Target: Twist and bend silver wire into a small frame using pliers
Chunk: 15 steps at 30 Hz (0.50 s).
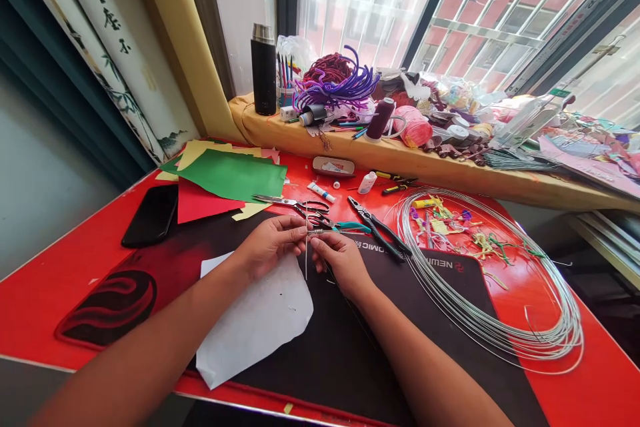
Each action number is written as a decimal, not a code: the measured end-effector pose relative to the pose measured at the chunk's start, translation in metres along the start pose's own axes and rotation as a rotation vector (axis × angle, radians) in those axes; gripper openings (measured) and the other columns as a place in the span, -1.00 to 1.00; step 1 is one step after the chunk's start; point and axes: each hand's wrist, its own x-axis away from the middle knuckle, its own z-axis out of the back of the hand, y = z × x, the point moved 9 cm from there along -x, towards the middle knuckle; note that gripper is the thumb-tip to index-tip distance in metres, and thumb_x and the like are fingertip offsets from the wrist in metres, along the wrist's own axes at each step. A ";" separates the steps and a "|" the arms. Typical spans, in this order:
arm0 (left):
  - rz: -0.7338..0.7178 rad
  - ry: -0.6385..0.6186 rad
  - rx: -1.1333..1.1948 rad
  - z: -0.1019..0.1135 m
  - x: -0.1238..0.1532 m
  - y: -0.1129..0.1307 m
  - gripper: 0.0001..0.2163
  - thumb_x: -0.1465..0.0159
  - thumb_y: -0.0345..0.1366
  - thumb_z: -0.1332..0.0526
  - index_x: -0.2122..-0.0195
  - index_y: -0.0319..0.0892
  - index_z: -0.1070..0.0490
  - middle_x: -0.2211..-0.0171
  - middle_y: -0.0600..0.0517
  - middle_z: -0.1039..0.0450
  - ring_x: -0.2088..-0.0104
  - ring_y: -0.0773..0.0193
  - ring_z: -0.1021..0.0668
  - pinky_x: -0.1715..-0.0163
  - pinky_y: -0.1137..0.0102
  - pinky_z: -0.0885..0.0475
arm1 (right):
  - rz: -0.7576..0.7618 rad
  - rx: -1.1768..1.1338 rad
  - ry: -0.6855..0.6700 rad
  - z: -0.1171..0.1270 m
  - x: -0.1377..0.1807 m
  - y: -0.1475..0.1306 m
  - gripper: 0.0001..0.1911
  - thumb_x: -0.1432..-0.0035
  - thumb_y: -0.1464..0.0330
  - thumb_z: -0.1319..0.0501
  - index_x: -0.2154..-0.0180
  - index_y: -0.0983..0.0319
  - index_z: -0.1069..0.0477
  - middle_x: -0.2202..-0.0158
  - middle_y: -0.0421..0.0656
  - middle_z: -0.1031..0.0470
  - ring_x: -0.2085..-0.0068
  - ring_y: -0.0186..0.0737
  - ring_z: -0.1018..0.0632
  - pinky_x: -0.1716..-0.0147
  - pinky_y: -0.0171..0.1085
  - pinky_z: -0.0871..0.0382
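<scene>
My left hand and my right hand meet over a black desk mat, both pinched on a thin piece of silver wire that hangs down between them. Under my left wrist lies a white sheet of paper. Just beyond my fingers lie scissors and pliers with dark handles. A big coil of silver wire lies to the right of my right hand.
Coloured paper sheets and a black phone lie at the left of the red table. Glue tubes, scraps and small tools sit further back. The yellow window ledge holds a black flask, thread spools and purple cords.
</scene>
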 end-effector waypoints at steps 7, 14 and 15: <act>-0.006 -0.018 0.024 0.002 -0.001 -0.001 -0.65 0.00 -0.25 -0.61 0.24 -0.26 -0.61 0.35 0.01 -0.58 0.42 0.36 -0.58 0.37 0.48 -0.50 | -0.012 -0.037 0.018 0.003 0.000 0.000 -0.68 -0.11 0.11 -0.44 0.24 0.22 -0.62 0.51 -0.24 -0.49 0.58 -0.37 -0.42 0.56 -0.34 -0.23; -0.071 0.007 0.060 0.004 -0.001 0.007 -0.70 -0.05 -0.27 -0.58 0.25 -0.25 -0.60 0.41 0.03 -0.56 0.44 0.37 -0.55 0.41 0.48 -0.47 | -0.028 -0.093 0.016 0.003 0.000 0.000 -0.69 -0.12 0.13 -0.44 0.22 0.22 -0.62 0.51 -0.25 -0.46 0.57 -0.38 -0.40 0.56 -0.35 -0.21; -0.082 0.013 0.067 0.005 -0.001 0.008 -0.70 -0.05 -0.28 -0.58 0.24 -0.25 -0.60 0.41 0.03 -0.56 0.44 0.37 -0.55 0.41 0.48 -0.47 | -0.031 -0.096 0.017 0.003 0.000 0.001 -0.69 -0.11 0.13 -0.44 0.23 0.22 -0.62 0.51 -0.25 -0.46 0.57 -0.38 -0.41 0.56 -0.35 -0.21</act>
